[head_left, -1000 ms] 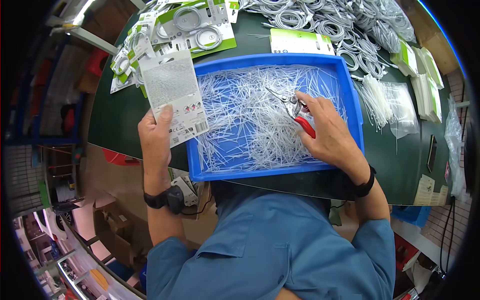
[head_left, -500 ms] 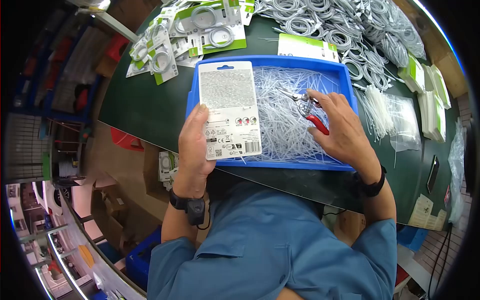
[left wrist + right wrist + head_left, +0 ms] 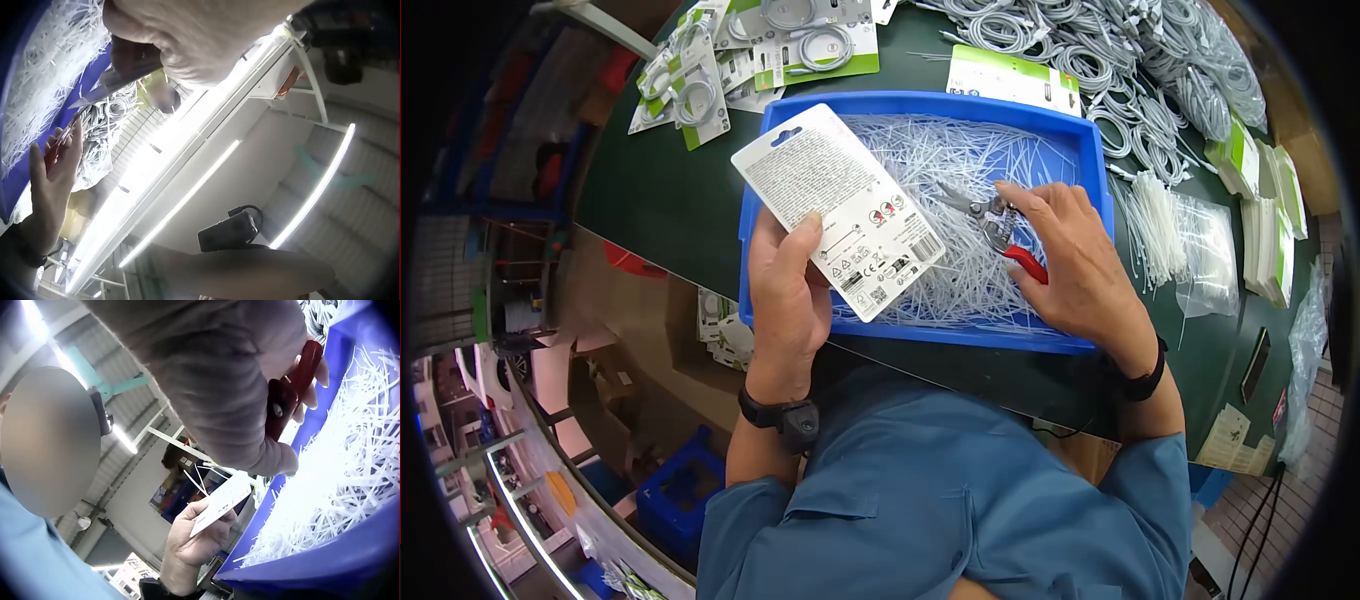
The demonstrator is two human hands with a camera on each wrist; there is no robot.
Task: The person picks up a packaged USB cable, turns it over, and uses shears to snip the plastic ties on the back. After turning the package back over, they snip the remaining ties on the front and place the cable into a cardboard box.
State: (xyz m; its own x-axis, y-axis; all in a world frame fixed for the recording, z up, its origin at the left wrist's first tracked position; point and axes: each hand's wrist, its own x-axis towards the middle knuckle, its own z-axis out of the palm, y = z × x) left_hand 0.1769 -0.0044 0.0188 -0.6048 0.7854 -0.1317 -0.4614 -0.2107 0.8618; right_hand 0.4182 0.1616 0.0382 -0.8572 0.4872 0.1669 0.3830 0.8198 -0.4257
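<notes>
My left hand (image 3: 785, 280) holds a white printed package card (image 3: 840, 215) over the left part of the blue tray (image 3: 920, 338), thumb on its printed face and the fingers hidden behind it. The card leans, its hang hole to the upper left. Over the tray's right part, my right hand (image 3: 1085, 275) grips red-handled snips (image 3: 1027, 264), their metal blades pointing left towards the card. In the right wrist view, fingers wrap the red handle (image 3: 306, 369), and the card (image 3: 222, 501) appears edge-tilted beyond. Thin white plastic strips (image 3: 960, 285) are heaped in the tray.
Packaged cables (image 3: 825, 50) lie at the back left of the green table (image 3: 670, 210). Coiled grey cables (image 3: 1090, 65) pile up at the back right. A bunch of white cable ties (image 3: 1155, 230), a clear bag (image 3: 1206, 255) and stacked cards (image 3: 1268, 235) sit on the right.
My left hand has brought the card rightward from the tray's left edge to over the tray, then tilted its top to the left. The right hand keeps its grip on the snips, nearly unmoved.
</notes>
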